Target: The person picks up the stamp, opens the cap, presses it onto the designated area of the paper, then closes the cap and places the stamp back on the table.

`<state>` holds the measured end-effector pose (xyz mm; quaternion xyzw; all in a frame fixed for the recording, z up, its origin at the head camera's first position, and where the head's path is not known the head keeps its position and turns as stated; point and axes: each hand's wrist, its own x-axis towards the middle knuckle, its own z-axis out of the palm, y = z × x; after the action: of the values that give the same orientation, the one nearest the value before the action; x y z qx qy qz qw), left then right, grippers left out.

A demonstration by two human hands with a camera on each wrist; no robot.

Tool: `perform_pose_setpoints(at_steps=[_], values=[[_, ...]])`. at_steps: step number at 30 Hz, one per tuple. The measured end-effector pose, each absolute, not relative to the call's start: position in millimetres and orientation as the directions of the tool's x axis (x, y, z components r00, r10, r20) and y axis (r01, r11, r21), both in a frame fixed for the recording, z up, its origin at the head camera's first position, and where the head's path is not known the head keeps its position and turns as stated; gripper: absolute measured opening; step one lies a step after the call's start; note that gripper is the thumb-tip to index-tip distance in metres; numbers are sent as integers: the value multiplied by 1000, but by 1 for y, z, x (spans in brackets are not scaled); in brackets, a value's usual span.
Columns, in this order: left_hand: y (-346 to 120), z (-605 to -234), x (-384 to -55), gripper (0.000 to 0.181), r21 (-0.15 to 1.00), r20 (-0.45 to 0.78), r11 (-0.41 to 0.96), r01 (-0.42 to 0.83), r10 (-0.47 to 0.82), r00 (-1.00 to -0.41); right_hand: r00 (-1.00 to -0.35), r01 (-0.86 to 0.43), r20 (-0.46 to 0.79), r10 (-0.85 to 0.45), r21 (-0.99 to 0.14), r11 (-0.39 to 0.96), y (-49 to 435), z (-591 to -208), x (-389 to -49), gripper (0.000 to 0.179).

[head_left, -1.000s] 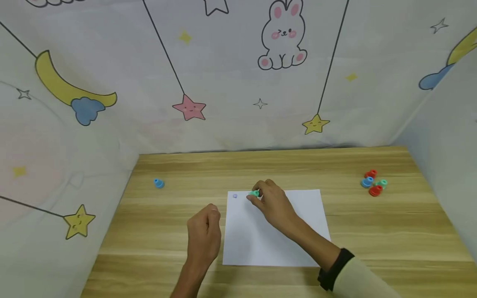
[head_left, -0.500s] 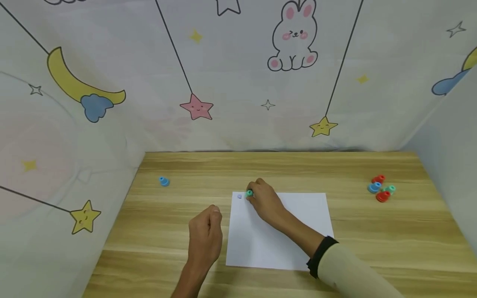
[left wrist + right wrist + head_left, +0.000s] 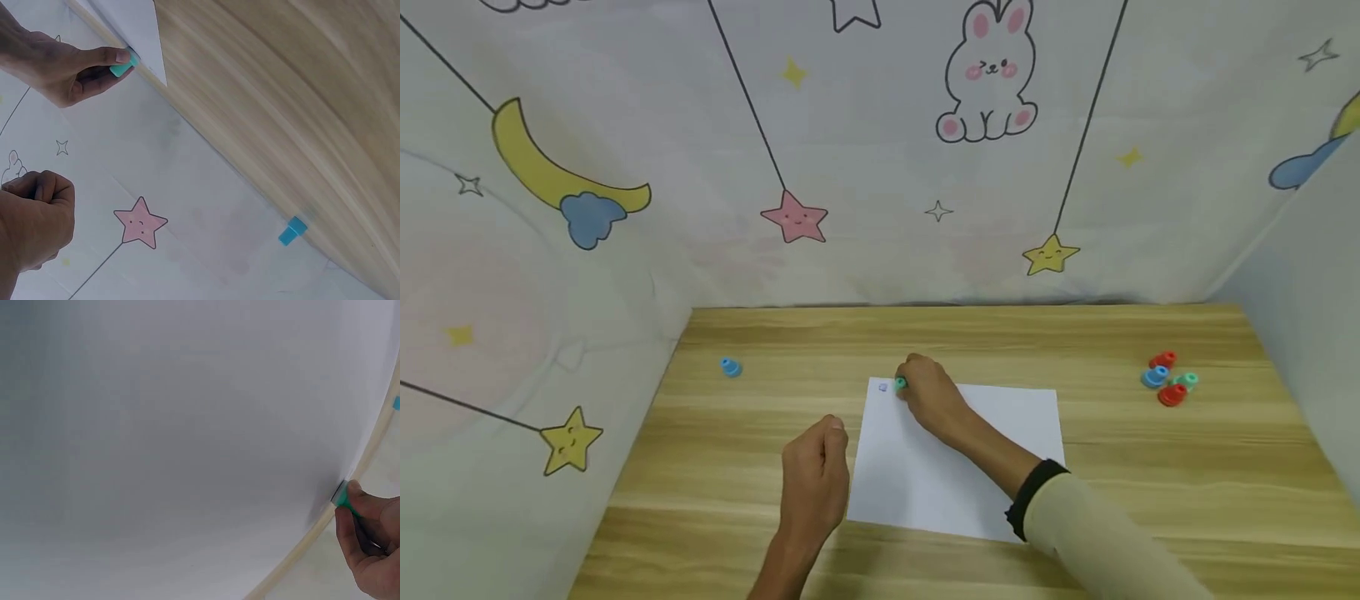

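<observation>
My right hand [image 3: 932, 402] pinches a small green stamp [image 3: 900, 384] between thumb and fingers at the upper left of a white sheet of paper [image 3: 962, 483]. Just left of it, a small purple-blue printed mark [image 3: 883, 387] shows in the paper's corner. In the right wrist view, the stamp's wide base [image 3: 339, 492] is right at the paper's surface, near its edge. My left hand [image 3: 815, 479] is a fist beside the paper's left edge, thumb on top, with nothing seen in it. The left wrist view also shows this fist [image 3: 39, 215].
A blue stamp [image 3: 731, 367] stands alone at the back left of the wooden table [image 3: 715, 467]. At the right, a cluster holds two red stamps [image 3: 1172, 394], a blue one [image 3: 1155, 377] and a green one [image 3: 1186, 382]. A printed cloth wall [image 3: 880, 258] borders the back.
My right hand has brought the green stamp left and down to the paper beside the mark. The paper has turned slightly and shifted away from me. The left fist stays in place.
</observation>
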<state>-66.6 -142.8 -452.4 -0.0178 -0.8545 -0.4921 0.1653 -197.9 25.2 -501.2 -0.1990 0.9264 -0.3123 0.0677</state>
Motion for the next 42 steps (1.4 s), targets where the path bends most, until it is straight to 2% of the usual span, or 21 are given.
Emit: perform_pose_setpoints(at_steps=[7, 11, 17, 21, 26, 32, 42], values=[[-139, -455, -65, 49, 833, 287, 521, 183, -124, -950, -922, -303, -15, -387, -594, 745, 29, -498, -196, 13], [-140, -456, -63, 50, 839, 270, 519, 163, -137, -953, -926, -300, 20, -378, -647, 701, 37, -481, -189, 15], [-144, -454, -64, 43, 841, 268, 520, 150, -159, -950, -922, -307, 135, -364, -826, 472, 58, -444, -167, 20], [-141, -450, -65, 23, 850, 288, 488, 200, -111, -951, -938, -170, 61, -340, -939, 300, 76, -432, -148, 23], [-133, -447, -65, 8, 862, 318, 417, 288, -4, -948, -937, -14, -42, -346, -988, 156, 95, -428, -125, 26], [-122, -439, -66, 20, 851, 375, 356, 386, 102, -921, -920, -49, 23, -391, -997, 56, 100, -424, -108, 26], [-114, -435, -68, 29, 800, 465, 356, 484, 144, -874, -908, -109, 93, -409, -994, 17, 97, -423, -96, 23]])
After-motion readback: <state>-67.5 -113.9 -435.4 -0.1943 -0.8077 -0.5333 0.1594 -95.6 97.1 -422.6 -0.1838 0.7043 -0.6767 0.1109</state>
